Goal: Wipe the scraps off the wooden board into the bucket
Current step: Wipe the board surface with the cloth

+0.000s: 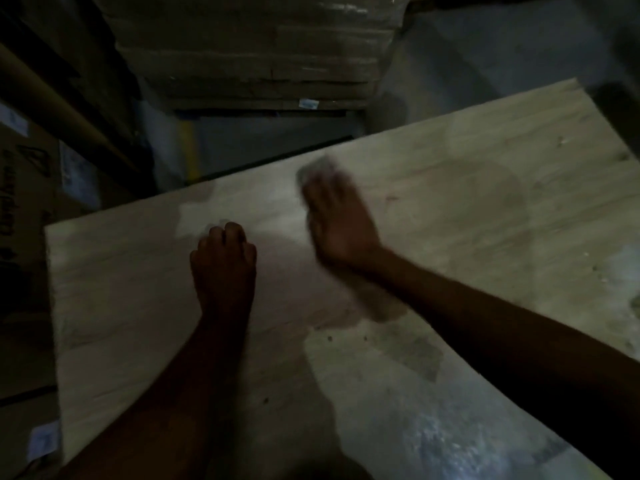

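Setting: dim storeroom, stacked cartons beyond the wooden board.
Left hand: fist closed, resting mid-board.
Right hand: blurred, flat over grey cloth near far edge.

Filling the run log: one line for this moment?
stage: wiping | right hand: flat on wooden board, blurred | left hand: fisted on board | bucket: unseen

Stacked cardboard in a dim storeroom

A wrapped stack of flat cardboard is seen at top; a cardboard tube and a printed carton are seen to its left.
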Demonstrator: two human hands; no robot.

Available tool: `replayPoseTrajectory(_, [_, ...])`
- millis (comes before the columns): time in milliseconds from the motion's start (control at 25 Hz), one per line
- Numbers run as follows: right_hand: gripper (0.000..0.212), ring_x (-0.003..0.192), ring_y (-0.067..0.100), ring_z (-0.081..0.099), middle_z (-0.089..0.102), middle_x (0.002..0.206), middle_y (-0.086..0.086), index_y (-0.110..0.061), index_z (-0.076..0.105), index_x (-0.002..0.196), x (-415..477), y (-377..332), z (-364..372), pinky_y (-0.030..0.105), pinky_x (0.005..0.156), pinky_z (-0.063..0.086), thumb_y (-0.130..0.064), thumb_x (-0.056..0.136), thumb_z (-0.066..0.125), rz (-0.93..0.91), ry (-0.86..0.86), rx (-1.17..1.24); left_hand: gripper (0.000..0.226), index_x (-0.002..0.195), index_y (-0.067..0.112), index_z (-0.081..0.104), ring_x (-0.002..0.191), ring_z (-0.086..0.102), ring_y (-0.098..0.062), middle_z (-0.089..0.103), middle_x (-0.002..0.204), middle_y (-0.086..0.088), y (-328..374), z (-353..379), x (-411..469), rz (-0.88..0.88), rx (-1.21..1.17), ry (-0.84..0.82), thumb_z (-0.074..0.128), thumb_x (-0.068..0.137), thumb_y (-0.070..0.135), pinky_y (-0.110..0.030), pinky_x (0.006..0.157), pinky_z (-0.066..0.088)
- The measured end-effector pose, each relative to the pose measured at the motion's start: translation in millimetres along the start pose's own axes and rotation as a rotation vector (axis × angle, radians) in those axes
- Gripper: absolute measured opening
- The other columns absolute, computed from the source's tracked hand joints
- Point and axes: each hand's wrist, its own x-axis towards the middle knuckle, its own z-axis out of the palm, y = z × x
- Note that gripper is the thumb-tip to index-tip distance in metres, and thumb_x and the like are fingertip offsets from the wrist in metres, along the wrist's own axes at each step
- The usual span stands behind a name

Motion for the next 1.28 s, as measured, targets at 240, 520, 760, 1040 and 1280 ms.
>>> replayPoseTrajectory(240, [0.062, 0.161, 0.033, 0.002, 0.007, 0.173, 0.015, -0.015, 0.012, 0.166, 37.9, 43.8, -14.4, 0.052, 0.129, 0.012, -0.035, 0.108, 0.026, 0.527, 0.124, 0.025, 0.023, 0.106, 0.015, 0.053, 0.092, 0.053, -0.031, 0.055, 0.102, -0.009, 53.0, 6.7, -10.4, -0.055, -0.054, 0.013, 0.045, 0.096, 0.035, -0.046, 0.077, 0.043])
replayPoseTrajectory(520, [0.062, 0.161, 0.031, 0.005, 0.013, 0.173, 0.014, -0.016, 0.017, 0.165, -2.7, 35.4, -10.5, 0.052, 0.129, 0.013, -0.034, 0.107, 0.029, 0.340, 0.128, 0.009, 0.022, 0.109, 0.011, 0.054, 0.094, 0.055, -0.033, 0.057, 0.102, -0.011, 51.3, 12.3, -9.6, -0.085, -0.078, 0.053, 0.041, 0.103, 0.027, -0.048, 0.080, 0.045])
replayPoseTrajectory(760, [0.065, 0.160, 0.031, 0.010, 0.018, 0.172, 0.014, -0.018, 0.021, 0.165, -88.0, -6.5, -7.5, 0.048, 0.131, 0.008, -0.031, 0.104, 0.041, -0.152, -0.027, 0.032, 0.026, 0.114, 0.010, 0.052, 0.100, 0.055, -0.034, 0.057, 0.110, -0.013, 47.2, 13.1, -11.4, -0.079, -0.055, 0.075, 0.039, 0.101, 0.028, -0.047, 0.084, 0.044])
replayPoseTrajectory(1040, [0.062, 0.158, 0.037, 0.019, 0.028, 0.167, 0.020, -0.007, 0.028, 0.161, -107.8, -43.5, 0.4, 0.049, 0.131, 0.012, -0.027, 0.104, 0.044, 0.079, 0.067, 0.116, 0.037, 0.123, 0.005, 0.050, 0.103, 0.058, -0.034, 0.059, 0.114, -0.013, 45.8, 13.0, -14.7, -0.091, -0.255, 0.114, 0.038, 0.101, 0.032, -0.046, 0.093, 0.043])
replayPoseTrajectory(1280, [0.063, 0.159, 0.035, 0.017, 0.024, 0.169, 0.018, -0.009, 0.026, 0.162, -96.5, -8.9, -26.5, 0.054, 0.128, 0.019, -0.033, 0.105, 0.036, 0.589, 0.112, 0.115, 0.037, 0.123, 0.002, 0.044, 0.106, 0.056, -0.037, 0.059, 0.114, -0.019, 47.0, 5.5, -105.9, -0.109, -0.262, 0.086, 0.040, 0.103, 0.033, -0.046, 0.092, 0.045])
